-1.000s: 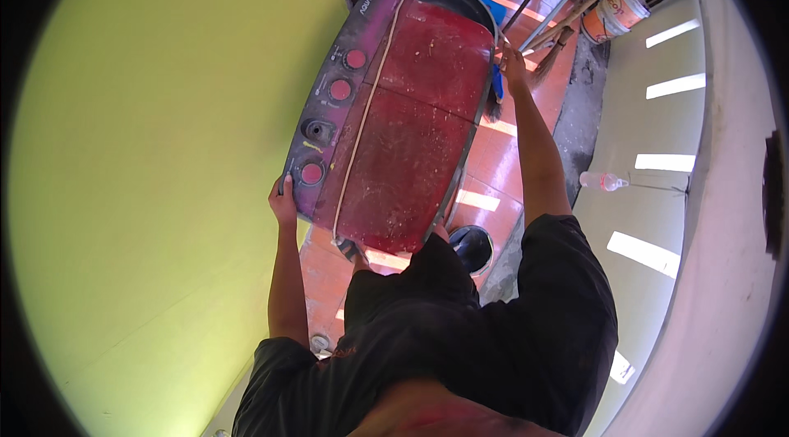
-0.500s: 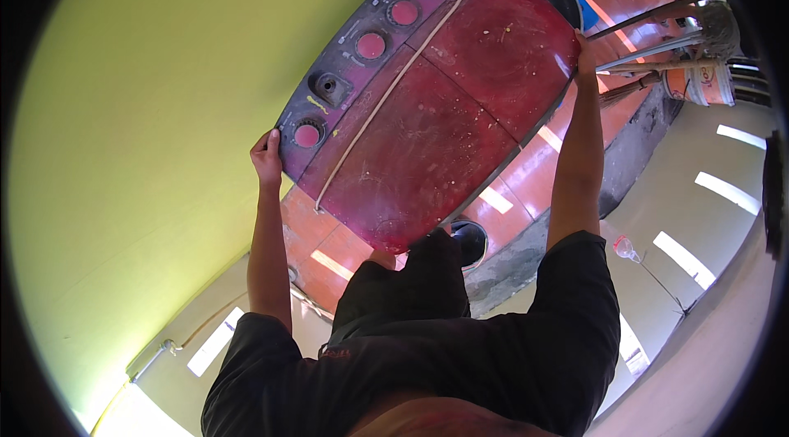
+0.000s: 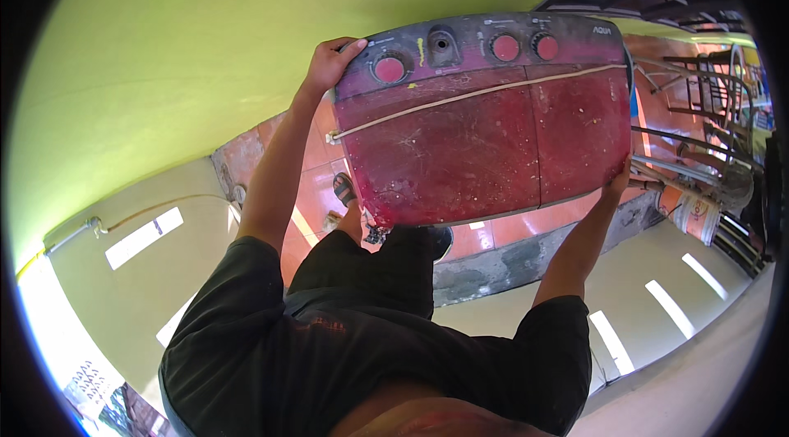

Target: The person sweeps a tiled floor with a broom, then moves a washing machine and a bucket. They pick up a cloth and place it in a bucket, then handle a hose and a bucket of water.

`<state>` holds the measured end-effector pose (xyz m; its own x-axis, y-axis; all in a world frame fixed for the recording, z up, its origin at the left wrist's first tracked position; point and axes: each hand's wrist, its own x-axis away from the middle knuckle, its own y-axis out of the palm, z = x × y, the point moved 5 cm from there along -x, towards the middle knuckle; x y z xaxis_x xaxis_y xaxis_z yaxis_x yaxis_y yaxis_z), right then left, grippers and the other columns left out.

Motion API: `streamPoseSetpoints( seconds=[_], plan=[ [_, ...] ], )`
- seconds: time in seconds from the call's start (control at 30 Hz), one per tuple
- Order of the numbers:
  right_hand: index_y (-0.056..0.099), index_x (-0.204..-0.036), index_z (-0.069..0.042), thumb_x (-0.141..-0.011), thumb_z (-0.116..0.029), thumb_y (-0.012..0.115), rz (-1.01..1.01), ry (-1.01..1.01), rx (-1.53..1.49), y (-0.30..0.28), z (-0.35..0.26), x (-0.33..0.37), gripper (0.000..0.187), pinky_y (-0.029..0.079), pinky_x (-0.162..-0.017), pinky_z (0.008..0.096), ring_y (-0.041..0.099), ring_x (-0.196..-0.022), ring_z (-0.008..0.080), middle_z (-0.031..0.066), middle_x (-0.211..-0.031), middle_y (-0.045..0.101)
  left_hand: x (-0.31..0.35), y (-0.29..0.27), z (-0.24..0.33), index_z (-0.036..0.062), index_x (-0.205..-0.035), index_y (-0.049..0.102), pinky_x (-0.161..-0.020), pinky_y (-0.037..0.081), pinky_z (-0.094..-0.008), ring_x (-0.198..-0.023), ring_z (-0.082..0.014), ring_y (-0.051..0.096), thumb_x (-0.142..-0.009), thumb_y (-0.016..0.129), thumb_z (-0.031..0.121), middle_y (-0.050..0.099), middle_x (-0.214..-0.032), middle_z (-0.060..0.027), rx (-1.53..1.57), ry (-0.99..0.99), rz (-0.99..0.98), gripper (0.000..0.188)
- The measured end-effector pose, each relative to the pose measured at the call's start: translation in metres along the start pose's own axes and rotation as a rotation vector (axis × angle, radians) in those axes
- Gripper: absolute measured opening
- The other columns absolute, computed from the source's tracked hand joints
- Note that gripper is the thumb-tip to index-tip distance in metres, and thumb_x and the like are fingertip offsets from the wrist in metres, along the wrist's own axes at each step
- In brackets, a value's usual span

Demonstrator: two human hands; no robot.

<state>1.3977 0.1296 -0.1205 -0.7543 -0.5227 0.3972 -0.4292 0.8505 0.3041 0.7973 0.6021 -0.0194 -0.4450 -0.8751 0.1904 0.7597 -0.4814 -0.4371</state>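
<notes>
A dusty red twin-tub washing machine stands in front of me, with a dark control panel along its far side. Three round pink knobs sit on the panel, beside a socket where the knob is gone. Across the two lids runs a pale cord. My left hand grips the panel's left end, thumb on top. At the near right corner, my right hand holds the machine's edge; its fingers are partly hidden underneath.
A yellow-green wall rises behind the machine. Metal-framed chairs, brooms and a pale bucket stand on the right. Below me, a rough concrete ledge borders the orange tiled floor. A dark bucket is by my legs.
The machine now appears turned clockwise, its panel nearly level across the view. Both hands keep hold of it. My left foot in a sandal has come into sight.
</notes>
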Motion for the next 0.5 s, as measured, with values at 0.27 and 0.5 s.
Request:
streamPoseSetpoints(
  seconds=[0.27, 0.5],
  plan=[
    [0.047, -0.141, -0.004, -0.101, -0.044, 0.05, 0.152, 0.019, 0.117, 0.019, -0.015, -0.007, 0.057, 0.041, -0.108, 0.0414, 0.05, -0.128, 0.0264, 0.0112, -0.141, 0.052, 0.02, -0.003, 0.004, 0.0027, -0.102, 0.076, -0.079, 0.053, -0.0313, -0.083, -0.0168, 0.068, -0.088, 0.073, 0.038, 0.075, -0.093, -0.0112, 0.076, -0.062, 0.053, 0.038],
    [0.053, -0.135, -0.004, -0.101, -0.041, 0.051, -0.041, -0.004, 0.132, 0.052, -0.026, -0.068, 0.05, 0.046, -0.102, 0.0396, 0.057, -0.119, 0.0248, 0.0103, -0.131, 0.059, 0.053, -0.01, -0.001, 0.0014, -0.104, 0.075, -0.079, 0.053, -0.0311, -0.085, -0.0176, 0.068, -0.089, 0.072, 0.036, 0.074, -0.093, -0.0132, 0.029, -0.154, 0.189, 0.038]
  ],
)
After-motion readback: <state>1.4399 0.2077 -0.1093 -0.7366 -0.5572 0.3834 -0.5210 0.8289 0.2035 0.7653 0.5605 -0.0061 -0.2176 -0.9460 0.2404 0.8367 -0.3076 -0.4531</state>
